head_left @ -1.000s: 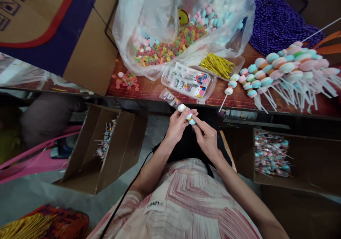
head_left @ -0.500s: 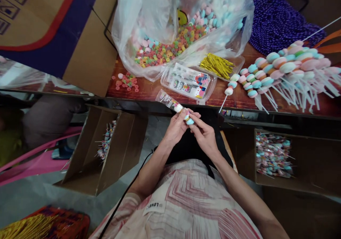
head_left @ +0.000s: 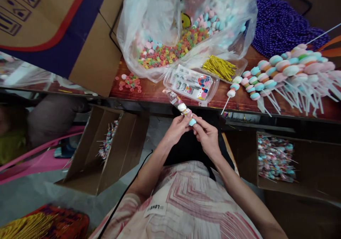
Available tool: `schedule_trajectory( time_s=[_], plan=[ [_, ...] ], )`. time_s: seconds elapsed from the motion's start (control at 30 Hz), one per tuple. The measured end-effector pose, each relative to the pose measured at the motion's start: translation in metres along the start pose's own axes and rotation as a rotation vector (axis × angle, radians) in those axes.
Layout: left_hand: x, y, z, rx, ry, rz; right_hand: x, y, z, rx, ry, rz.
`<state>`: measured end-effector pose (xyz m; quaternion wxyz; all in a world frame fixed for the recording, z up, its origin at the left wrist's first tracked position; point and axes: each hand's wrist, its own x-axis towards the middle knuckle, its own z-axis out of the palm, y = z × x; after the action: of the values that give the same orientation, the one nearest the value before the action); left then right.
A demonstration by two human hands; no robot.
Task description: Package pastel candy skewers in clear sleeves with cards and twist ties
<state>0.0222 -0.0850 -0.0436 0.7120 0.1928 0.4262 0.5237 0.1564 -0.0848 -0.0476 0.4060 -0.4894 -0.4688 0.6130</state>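
Observation:
Between my hands is a candy skewer [head_left: 192, 122] with a white piece at its upper end and a light blue one below. A clear printed plastic sleeve [head_left: 173, 97] covers its upper part. My left hand [head_left: 178, 128] is closed, pinching the sleeve around the candy. The fingers of my right hand [head_left: 207, 134] are closed on the skewer's lower end by the blue piece; its stick is hidden. On the table edge beyond lie a short candy skewer [head_left: 234, 86] and a pile of unwrapped candy skewers [head_left: 290, 68]. A plastic tray [head_left: 191, 82] holds flat printed sleeves.
Gold twist ties [head_left: 220, 68] lie beside a big plastic bag [head_left: 128, 50] of ring candies and marshmallows. Loose rings [head_left: 129, 82] sit left. Cardboard boxes [head_left: 128, 143] with wrapped skewers stand at both sides below the table. Purple cord [head_left: 282, 29] is heaped at back right.
The sleeve reaches further down over the candy, with less of the orange piece bare. Both hands stay together at the skewer. The whole view has shifted slightly.

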Motion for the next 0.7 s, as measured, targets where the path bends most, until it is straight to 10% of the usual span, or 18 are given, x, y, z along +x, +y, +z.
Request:
schedule_trajectory(
  time_s=[0.2, 0.7],
  plan=[
    [0.000, 0.022, -0.012, -0.050, 0.162, 0.205, 0.000, -0.005, -0.006, 0.055, -0.094, 0.101],
    [0.005, 0.021, -0.003, -0.117, 0.225, 0.164, 0.002, -0.014, -0.011, -0.373, -0.086, -0.127]
  ],
)
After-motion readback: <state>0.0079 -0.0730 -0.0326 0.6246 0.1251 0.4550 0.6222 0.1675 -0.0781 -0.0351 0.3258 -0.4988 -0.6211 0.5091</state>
